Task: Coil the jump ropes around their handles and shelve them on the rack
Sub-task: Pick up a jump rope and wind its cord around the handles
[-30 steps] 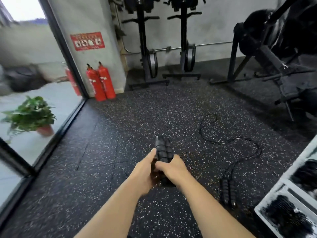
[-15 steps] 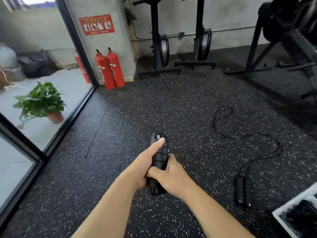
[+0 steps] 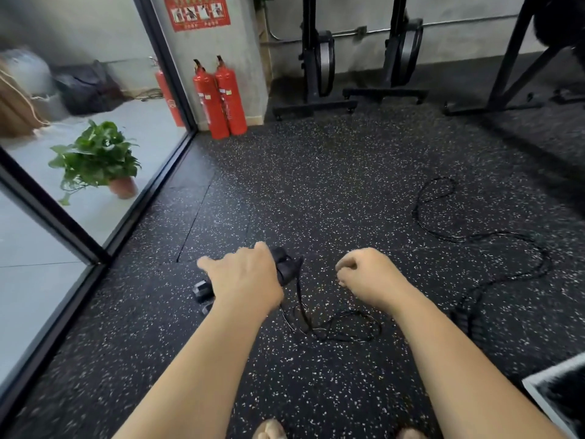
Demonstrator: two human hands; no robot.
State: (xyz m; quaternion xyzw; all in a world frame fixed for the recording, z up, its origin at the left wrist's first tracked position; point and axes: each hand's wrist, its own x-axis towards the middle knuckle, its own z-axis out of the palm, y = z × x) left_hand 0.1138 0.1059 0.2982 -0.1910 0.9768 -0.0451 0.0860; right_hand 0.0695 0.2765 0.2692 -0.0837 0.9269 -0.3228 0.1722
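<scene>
Both handles are sitting clamped in the left hand; to start coiling, the curled, empty right hand is needing the cord.

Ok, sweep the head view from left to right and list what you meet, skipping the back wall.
Potted plant → left hand, holding the jump rope handles → right hand → loose jump rope on the floor.

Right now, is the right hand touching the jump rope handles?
Apart. The head view shows a strip of speckled floor between the right hand and the jump rope handles, which only the left hand grips.
</scene>
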